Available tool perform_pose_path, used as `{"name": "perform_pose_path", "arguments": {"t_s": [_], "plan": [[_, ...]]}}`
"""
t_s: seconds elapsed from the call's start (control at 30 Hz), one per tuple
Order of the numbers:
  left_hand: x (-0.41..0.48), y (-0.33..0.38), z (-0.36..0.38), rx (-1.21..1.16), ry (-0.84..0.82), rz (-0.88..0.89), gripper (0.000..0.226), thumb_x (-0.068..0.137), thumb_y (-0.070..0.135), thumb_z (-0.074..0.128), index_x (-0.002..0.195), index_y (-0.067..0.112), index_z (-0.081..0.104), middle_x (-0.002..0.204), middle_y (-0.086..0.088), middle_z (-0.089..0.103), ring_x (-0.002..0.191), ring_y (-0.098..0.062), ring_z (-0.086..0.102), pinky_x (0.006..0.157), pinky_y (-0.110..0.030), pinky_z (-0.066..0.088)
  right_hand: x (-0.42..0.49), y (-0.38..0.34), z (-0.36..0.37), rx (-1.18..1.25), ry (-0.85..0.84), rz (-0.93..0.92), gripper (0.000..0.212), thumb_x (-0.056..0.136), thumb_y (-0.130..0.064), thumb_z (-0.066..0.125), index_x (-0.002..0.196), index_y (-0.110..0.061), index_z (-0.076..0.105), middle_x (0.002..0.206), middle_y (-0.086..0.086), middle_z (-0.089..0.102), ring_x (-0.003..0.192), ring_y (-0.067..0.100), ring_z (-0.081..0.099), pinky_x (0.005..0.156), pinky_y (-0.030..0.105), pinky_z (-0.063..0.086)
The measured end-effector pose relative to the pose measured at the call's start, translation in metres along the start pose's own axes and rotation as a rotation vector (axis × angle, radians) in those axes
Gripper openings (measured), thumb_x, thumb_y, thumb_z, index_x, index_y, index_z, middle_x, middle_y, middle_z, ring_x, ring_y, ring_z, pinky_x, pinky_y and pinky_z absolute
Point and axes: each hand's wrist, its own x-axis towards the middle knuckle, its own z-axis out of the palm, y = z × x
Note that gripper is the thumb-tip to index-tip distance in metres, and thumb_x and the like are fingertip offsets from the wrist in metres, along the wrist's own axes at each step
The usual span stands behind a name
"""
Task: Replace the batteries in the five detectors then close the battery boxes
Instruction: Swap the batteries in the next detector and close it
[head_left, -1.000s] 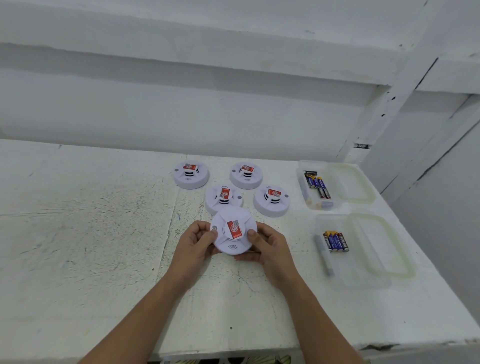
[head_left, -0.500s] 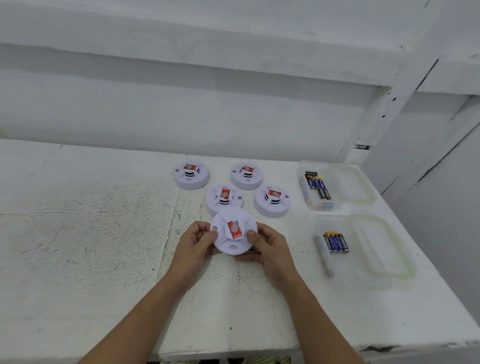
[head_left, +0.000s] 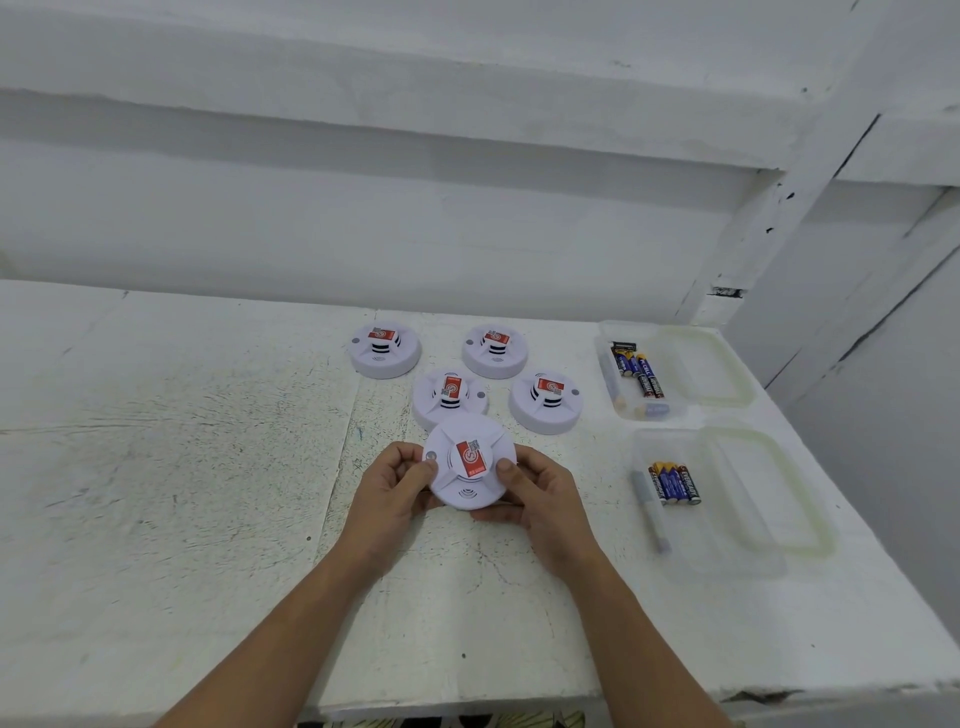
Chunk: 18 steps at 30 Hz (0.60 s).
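**While Both Hands Hold One Detector, Four Lie on the Tabletop**

Where the white tabletop (head_left: 208, 467) nears the person, a round white detector (head_left: 470, 462) is held between the two hands, red label up and tilted toward the camera. The left grip (head_left: 392, 493) curls round the detector's left rim, thumb on the upper face. The right grip (head_left: 540, 499) curls round the right rim in the same way, with its fingers beneath the near edge. Whether the detector touches the tabletop cannot be told, and its underside is hidden.

Four more detectors lie label up beyond it: a middle detector (head_left: 449, 395) just behind the held one, a right detector (head_left: 545, 400) beside that, and a far-left detector (head_left: 384, 351) and a far-right detector (head_left: 495, 351) at the back.

To the right stand two clear boxes, lids open. The far box (head_left: 691, 374) holds loose batteries (head_left: 639, 369). The near box (head_left: 727, 551) holds a row of batteries (head_left: 674, 483) and a grey stick-like item (head_left: 649, 512).
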Motion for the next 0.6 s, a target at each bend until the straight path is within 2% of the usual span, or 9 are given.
{"name": "perform_pose_path", "arguments": {"t_s": [0.3, 0.6], "plan": [[-0.0005, 0.0015, 0.0013, 0.002, -0.002, 0.003, 0.007, 0.094, -0.002, 0.047, 0.096, -0.004, 0.053, 0.082, -0.013, 0.068, 0.076, -0.020, 0.067, 0.067, -0.027, 0.058, -0.0003, 0.0000, -0.0003, -0.002, 0.000, 0.000, 0.033, 0.087, -0.026, 0.060, 0.115, -0.008, 0.064, 0.106, 0.011, 0.072, 0.097, 0.031, 0.069, 0.075, 0.047, 0.058], [-0.0006, 0.0021, 0.0017, 0.005, 0.004, -0.006, 0.007, 0.094, -0.002, 0.047, 0.096, -0.005, 0.053, 0.085, -0.016, 0.066, 0.074, -0.019, 0.066, 0.066, -0.027, 0.058, -0.0015, -0.0020, 0.0005, -0.010, 0.001, 0.004, 0.029, 0.090, -0.022, 0.058, 0.115, -0.008, 0.064, 0.105, 0.010, 0.072, 0.096, 0.029, 0.069, 0.072, 0.044, 0.059]]}}
